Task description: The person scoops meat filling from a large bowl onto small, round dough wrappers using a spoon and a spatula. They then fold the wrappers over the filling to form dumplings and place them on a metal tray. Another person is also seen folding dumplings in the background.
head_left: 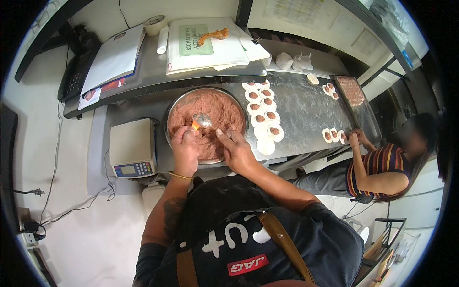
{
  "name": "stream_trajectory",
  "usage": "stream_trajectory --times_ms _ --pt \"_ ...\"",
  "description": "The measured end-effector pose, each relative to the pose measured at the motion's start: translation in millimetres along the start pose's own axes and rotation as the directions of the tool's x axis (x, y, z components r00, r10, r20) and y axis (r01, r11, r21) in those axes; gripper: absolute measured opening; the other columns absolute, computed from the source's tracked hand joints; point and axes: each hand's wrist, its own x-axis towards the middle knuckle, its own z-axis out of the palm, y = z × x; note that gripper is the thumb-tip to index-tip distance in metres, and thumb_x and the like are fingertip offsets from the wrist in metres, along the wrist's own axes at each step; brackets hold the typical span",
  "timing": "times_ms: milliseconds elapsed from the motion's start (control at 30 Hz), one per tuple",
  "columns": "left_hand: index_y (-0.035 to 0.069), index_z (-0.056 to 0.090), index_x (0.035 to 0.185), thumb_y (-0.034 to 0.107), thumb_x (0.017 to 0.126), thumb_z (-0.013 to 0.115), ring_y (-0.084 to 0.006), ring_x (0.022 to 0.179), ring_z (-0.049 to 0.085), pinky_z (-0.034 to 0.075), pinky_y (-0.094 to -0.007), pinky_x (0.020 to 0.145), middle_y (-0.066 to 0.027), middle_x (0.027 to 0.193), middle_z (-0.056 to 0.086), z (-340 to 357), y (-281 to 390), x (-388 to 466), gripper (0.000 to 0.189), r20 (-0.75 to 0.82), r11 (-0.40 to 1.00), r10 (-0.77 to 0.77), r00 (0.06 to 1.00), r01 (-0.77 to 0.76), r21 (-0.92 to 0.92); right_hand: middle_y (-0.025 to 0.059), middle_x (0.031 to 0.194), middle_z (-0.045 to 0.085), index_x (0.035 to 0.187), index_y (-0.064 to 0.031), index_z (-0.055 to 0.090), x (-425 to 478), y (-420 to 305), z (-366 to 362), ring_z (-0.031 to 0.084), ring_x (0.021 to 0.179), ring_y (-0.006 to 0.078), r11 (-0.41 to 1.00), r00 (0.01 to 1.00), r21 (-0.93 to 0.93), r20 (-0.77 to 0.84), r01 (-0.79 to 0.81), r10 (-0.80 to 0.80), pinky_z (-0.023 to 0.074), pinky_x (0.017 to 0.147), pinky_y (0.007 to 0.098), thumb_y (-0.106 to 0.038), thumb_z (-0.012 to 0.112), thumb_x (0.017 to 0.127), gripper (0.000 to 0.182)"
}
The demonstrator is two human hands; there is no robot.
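A round metal bowl (170, 138) full of ground meat mixture (215, 104) stands before me on the metal table. My left hand (185, 149) grips the orange handle of a metal spoon (203, 120), whose bowl is over the meat. Across from it, my right hand (237, 150) is over the near right part of the bowl. Its thumb is apart from the bent fingers, and I see nothing held there. To the right lie two columns of round dough wrappers (265, 145), most topped with a small lump of meat (275, 131).
A digital scale (132, 143) is left of the bowl. Papers (229, 50) and a tape roll (155, 24) lie on the raised shelf (143, 80). At right, a co-worker's hands (358, 138) are beside several filled wrappers (334, 135). A tray (364, 114) holds formed pieces.
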Motion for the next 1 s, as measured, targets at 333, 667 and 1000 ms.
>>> stream_trajectory --times_ms 333,667,1000 --pt "0.004 0.061 0.097 0.016 0.095 0.063 -0.0074 0.045 0.036 0.029 -0.0245 0.042 0.0046 0.06 0.042 -25 28 0 0.012 0.06 0.956 -0.228 0.972 0.235 -0.178 0.0202 0.099 0.064 0.133 -0.0059 0.066 -19 50 -20 0.064 0.09 0.0398 0.998 0.996 0.024 0.068 -0.054 0.053 0.0548 0.078 0.045 0.01 0.064 0.08 0.055" --pt "0.004 0.059 0.089 0.015 0.095 0.062 -0.007 0.045 0.035 0.03 -0.0248 0.043 0.0035 0.059 0.041 -32 23 7 0.012 0.174 0.928 -0.35 0.92 0.366 -0.065 0.0153 0.113 0.065 0.139 -0.0155 0.063 -1 80 -36 0.062 0.101 0.037 0.987 0.973 0.007 0.169 0.161 -0.159 0.0545 0.085 0.044 0.005 0.068 0.079 0.064" --pt "-0.002 0.065 0.091 0.016 0.094 0.059 -0.0292 0.068 0.064 0.049 -0.0408 0.066 -0.0183 0.075 0.062 -10 -4 27 0.019 0.409 0.522 0.132 0.903 -0.414 0.746 0.0246 0.095 0.065 0.133 -0.0006 0.064 7 39 -8 0.064 0.092 0.0437 0.971 0.972 0.124 0.14 -0.205 0.187 0.053 0.081 0.0489 0.004 0.059 0.083 0.05"
